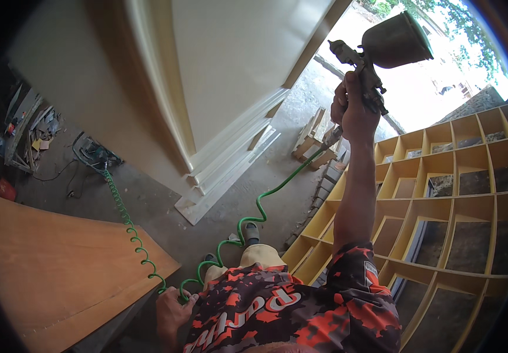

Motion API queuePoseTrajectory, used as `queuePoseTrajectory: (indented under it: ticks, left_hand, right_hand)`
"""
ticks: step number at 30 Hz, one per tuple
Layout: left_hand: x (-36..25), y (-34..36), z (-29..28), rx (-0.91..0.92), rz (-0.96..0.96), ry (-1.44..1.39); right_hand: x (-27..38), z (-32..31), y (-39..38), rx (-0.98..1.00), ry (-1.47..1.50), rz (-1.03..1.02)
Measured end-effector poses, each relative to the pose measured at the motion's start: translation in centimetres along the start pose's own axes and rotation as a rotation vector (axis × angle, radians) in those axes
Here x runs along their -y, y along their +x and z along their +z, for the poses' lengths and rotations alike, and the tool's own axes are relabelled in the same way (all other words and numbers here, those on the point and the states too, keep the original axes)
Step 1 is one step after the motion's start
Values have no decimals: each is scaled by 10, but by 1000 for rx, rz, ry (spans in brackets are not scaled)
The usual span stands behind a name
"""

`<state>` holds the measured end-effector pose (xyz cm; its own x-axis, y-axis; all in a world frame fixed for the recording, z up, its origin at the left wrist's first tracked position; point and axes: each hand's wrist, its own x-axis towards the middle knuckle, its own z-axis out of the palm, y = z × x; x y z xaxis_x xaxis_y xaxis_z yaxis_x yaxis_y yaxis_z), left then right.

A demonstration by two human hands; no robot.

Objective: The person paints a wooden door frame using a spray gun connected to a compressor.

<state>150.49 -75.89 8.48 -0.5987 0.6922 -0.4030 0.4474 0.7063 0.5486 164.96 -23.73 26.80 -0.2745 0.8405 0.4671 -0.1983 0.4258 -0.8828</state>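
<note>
We have the spray gun (392, 44) right of the pale panel (242, 65), its body slanting, the narrow end toward that panel. Our right hand (357, 109), the nearer, curls around its grip; our left hand (173, 309), well below the panel, pinches the green hose (258, 203). Right of the panel stands a yellow frame (476, 156); below left, a brown board (71, 259).

Spray gun (369, 72): grey, held raised in the right hand (357, 112); nozzle (337, 49) directed left, dark cup (392, 41) tipped toward the right. Hose (258, 203): green, running from below the gun's grip in loose loops to the left hand (173, 309), more closely coiled beyond it.
</note>
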Motion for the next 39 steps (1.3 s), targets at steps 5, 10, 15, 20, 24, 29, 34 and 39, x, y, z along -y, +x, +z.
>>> queuePoseTrajectory:
  ticks: [5,10,15,20,24,29,34,39]
  left_hand:
    - [-20,10,9,-23,-38,-39]
    - [-51,21,12,-26,-56,-74]
    - [-84,34,16,-44,-176,-101]
    - [-89,43,33,-59,-232,-105]
    - [-115,48,34,-87,-187,-53]
    - [-154,49,31,-85,-190,-57]
    - [-164,52,40,-82,-217,-75]
    - [-165,52,43,-86,-213,-79]
  right_hand:
    - [-20,-29,40,19,-9,-12]
    - [-40,-59,82,24,-66,-52]
    - [-48,-87,123,45,2,-24]
    - [-60,-115,163,42,-46,-48]
    - [-72,-137,197,19,-45,-48]
    - [-83,-164,235,8,-39,-8]
    - [-88,-177,268,-5,-36,-3]
    - [-64,-171,277,-158,-72,-87]
